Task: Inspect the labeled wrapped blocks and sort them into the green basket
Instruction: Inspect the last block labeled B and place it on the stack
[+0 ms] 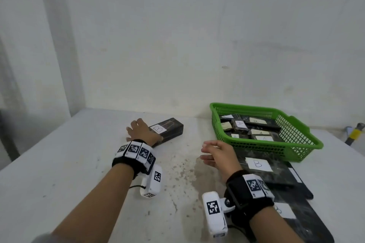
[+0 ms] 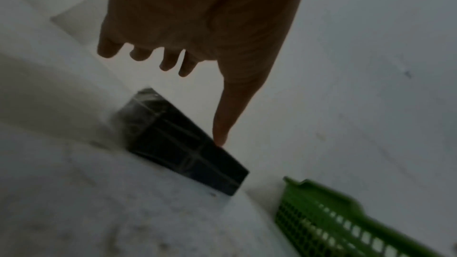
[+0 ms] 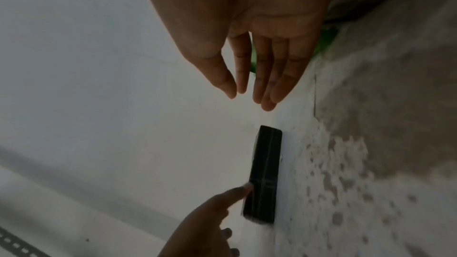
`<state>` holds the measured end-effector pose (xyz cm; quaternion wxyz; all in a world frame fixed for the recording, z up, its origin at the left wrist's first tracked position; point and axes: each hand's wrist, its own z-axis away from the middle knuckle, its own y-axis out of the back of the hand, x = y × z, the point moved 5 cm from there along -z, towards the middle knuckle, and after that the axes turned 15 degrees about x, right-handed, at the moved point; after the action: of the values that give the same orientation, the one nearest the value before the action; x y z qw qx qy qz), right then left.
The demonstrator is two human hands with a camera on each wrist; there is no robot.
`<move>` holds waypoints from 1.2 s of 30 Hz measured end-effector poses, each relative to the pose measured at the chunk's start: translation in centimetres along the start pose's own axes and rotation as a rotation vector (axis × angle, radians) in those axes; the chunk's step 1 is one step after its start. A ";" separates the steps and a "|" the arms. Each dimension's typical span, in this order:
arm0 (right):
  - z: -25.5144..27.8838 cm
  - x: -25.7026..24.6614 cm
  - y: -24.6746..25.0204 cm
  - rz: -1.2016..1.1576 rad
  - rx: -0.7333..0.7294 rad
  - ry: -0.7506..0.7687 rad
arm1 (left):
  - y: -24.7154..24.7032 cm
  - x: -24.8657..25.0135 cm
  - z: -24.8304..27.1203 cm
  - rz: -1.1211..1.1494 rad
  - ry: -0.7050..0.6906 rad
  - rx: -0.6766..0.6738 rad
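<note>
Lower right of the frame, two B-labelled slabs wait beside the slack, empty right hand. Several blocks fill the green basket; the left hand touches a B block, fingers splayed.

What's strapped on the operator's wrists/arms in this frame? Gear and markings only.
Both forearms are bare. The left hand and right hand wear no gloves. Each wrist carries a black wristband ringed with white tiles printed with black square fiducial markers. A white boxy camera module with its own marker hangs under each wrist. A thin black cord loops by the left one.
</note>
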<state>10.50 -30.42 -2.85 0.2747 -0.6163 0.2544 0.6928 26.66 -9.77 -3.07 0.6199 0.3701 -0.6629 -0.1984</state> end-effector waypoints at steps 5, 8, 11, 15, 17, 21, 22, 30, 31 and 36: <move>2.2 1.4 -0.7 0.013 -0.036 -0.050 | -1.0 -2.5 -2.3 -0.250 -0.018 -0.143; 3.1 1.7 -0.7 0.021 -0.036 -0.048 | -0.3 -2.5 -2.4 -0.135 -0.044 -0.154; 3.4 2.0 -0.5 0.037 -0.026 -0.053 | 1.0 -2.2 -2.1 -0.004 -0.028 -0.151; 3.8 2.5 -0.7 0.013 -0.027 -0.078 | 3.6 -1.2 -0.9 0.202 -0.074 -0.137; 4.2 2.6 -1.0 -0.022 -0.021 -0.092 | 5.2 -0.8 0.3 0.296 -0.115 -0.157; 5.3 2.0 -1.4 -0.177 -0.006 -0.159 | 7.8 -0.7 3.1 0.445 -0.190 -0.243; 5.7 1.8 -1.4 -0.241 -0.002 -0.189 | 8.2 -0.9 3.8 0.468 -0.207 -0.273; 7.2 1.2 -0.3 -0.424 -0.055 -0.181 | 10.2 -2.5 9.2 0.673 -0.277 -0.426; 7.4 1.2 -0.1 -0.438 -0.063 -0.166 | 10.2 -2.6 9.6 0.730 -0.263 -0.428; 8.0 2.3 0.5 -0.411 -0.061 -0.060 | 9.0 -3.5 11.5 1.024 -0.044 -0.410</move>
<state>4.19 -25.12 -4.21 0.3991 -0.6424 0.0939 0.6475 13.19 -3.61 -0.73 0.6826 -0.1321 -0.7188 -0.0045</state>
